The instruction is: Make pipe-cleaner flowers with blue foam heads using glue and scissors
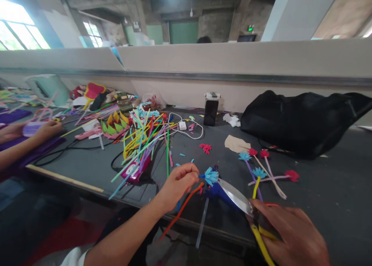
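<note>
My left hand [183, 179] pinches a small blue fringed flower [210, 176] by its short dark blue stem. In my right hand [293, 233] is a pair of scissors [236, 197], its blades pointing left with the tips at the flower's edge. I cannot tell whether the tips touch it. Under the blades lies a dark blue object [222, 196], perhaps a glue gun, partly hidden. A clear stick [202, 222] and an orange pipe cleaner [186, 207] reach over the table's front edge near my left hand.
Finished red and blue flowers [291, 175] lie at right, before a black bag [290, 120]. A phone [211, 113] stands at the back by a white charger [182, 125]. Piled pipe cleaners [145, 138] cover the left middle. A co-worker's hands [48, 130] work at far left.
</note>
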Tool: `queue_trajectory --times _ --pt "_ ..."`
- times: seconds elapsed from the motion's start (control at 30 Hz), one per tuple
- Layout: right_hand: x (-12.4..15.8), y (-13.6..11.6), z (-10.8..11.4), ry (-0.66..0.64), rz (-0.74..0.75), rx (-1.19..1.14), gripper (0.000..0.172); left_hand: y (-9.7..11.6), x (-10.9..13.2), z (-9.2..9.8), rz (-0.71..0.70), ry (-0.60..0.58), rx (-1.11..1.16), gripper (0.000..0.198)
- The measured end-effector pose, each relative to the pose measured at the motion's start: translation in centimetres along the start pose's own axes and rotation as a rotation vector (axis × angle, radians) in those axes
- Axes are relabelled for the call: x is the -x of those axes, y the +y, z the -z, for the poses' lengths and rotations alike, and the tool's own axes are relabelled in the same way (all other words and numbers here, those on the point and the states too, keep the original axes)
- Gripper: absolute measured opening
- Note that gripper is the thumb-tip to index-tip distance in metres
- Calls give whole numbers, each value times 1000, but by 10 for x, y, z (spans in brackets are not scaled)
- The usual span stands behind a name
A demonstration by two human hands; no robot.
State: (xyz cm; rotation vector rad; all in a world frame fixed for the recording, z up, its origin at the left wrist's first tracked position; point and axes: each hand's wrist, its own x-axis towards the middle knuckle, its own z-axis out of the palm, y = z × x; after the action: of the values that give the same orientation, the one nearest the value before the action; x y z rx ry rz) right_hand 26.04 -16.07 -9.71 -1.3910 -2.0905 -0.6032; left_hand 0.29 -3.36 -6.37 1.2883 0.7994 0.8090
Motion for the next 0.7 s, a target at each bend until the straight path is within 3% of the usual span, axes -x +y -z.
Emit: queue_trajectory --times 0.7 --pt "4 2 -4 -9 -30 -53 21 0 1 2 -84 12 -140 19"
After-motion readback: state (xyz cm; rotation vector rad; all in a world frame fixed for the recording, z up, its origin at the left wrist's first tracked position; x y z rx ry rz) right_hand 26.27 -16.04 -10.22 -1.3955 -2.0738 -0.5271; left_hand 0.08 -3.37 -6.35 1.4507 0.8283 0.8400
